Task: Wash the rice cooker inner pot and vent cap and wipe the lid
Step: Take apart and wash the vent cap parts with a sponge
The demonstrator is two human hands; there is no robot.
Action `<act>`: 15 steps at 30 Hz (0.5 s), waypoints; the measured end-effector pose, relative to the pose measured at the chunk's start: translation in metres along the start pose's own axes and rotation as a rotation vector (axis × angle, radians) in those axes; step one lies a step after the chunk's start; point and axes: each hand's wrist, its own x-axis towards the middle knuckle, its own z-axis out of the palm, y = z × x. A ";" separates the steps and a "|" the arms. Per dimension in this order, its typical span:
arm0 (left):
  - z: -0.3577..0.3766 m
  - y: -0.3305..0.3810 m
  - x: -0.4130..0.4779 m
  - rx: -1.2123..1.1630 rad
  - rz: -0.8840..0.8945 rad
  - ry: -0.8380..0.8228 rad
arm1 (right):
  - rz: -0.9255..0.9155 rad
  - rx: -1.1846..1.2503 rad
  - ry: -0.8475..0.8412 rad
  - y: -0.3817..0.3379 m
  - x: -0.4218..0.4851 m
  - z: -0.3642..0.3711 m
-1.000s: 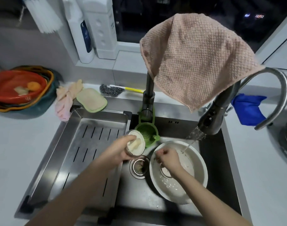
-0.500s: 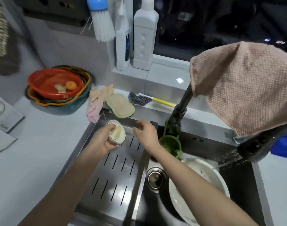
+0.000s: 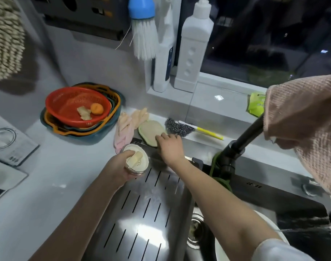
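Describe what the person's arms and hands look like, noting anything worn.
Both the left hand and right hand are bare: no gloves, rings or watch visible. The forearms are uncovered; a white sleeve shows only on the right upper arm.

A grey wall (image 3: 81,68) is seen behind a pale grey counter (image 3: 48,185), into which a steel sink (image 3: 273,193) is set. A window (image 3: 273,38), dark with night, is placed above a grey sill (image 3: 223,108) at the back right. A black rack (image 3: 81,17) is fixed high on the wall, and a shaggy beige towel (image 3: 4,38) is hung at upper left. Light is reflected brightly off the sink's slotted tray (image 3: 134,215).
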 end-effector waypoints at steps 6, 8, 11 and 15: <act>0.017 -0.002 -0.010 0.083 0.034 -0.001 | 0.255 0.641 0.274 0.005 -0.055 -0.064; 0.022 -0.008 -0.016 0.120 0.047 -0.023 | 0.418 0.833 0.249 0.010 -0.089 -0.080; 0.037 -0.026 -0.035 0.161 0.033 -0.083 | 0.666 1.093 0.258 0.026 -0.153 -0.087; 0.061 -0.061 -0.054 0.224 -0.063 -0.206 | 0.990 1.454 0.228 0.051 -0.228 -0.086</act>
